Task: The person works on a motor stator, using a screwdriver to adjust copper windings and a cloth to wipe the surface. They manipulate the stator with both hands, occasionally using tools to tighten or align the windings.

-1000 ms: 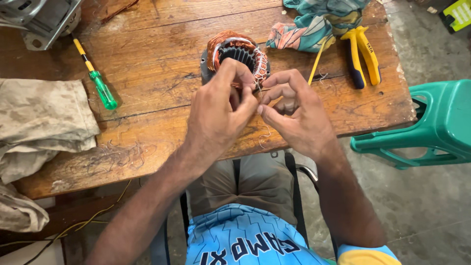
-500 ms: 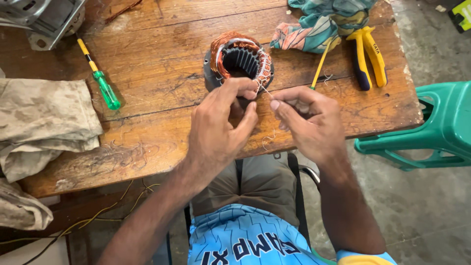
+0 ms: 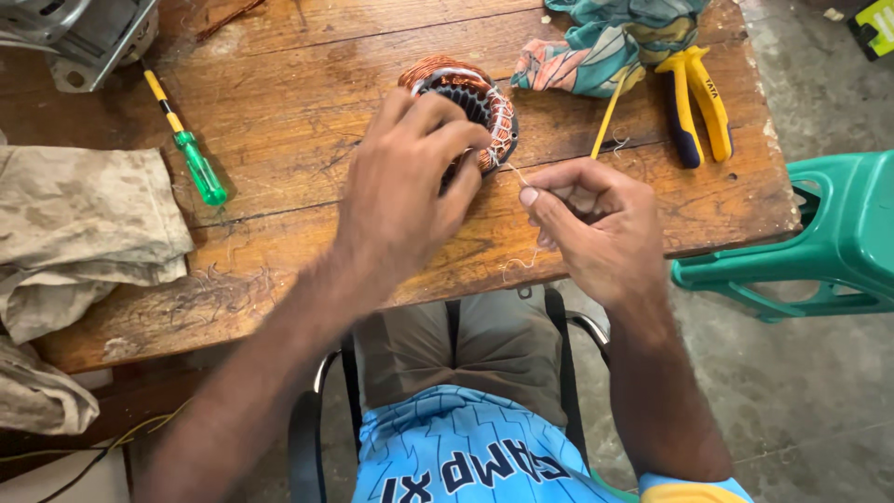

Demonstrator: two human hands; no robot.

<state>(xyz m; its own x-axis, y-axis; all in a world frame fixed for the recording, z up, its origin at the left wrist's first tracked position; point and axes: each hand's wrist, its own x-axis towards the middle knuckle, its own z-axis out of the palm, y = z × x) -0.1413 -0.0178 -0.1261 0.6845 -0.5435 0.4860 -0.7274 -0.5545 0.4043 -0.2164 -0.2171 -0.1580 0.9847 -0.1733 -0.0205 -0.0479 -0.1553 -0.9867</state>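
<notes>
Resting on a worn wooden table (image 3: 307, 112), a motor stator (image 3: 466, 102) with copper windings was seen, and it is taken as the landmark for all places below. The left hand (image 3: 400, 186) was laid over the near-left side of the stator, fingers curled against its rim and windings; contact was clear, but whether the stator was truly clamped could not be told. The right hand (image 3: 591, 224) was held just to the near-right of the stator, thumb and forefinger pressed together on a thin pale thread (image 3: 514, 173). The thread was drawn taut from the stator's near edge to the pinch, and a loose tail (image 3: 521, 264) was noted below the hand, over the table edge.

Left of the stator, a green-handled screwdriver (image 3: 191, 149) was lying on the boards, tip pointed away from the person. Farther left, a crumpled beige cloth (image 3: 84, 233) was draped over the table edge. At the far left, part of a grey metal housing (image 3: 74, 33) was recorded. Right of the stator, a patterned rag (image 3: 605, 47) was bunched up, with a yellow stick (image 3: 610, 112) leaning out from under it. Beyond that, pliers (image 3: 694, 102) with yellow and blue grips were lying flat. A green plastic stool (image 3: 829, 242) was standing off the table, well right of the stator.
</notes>
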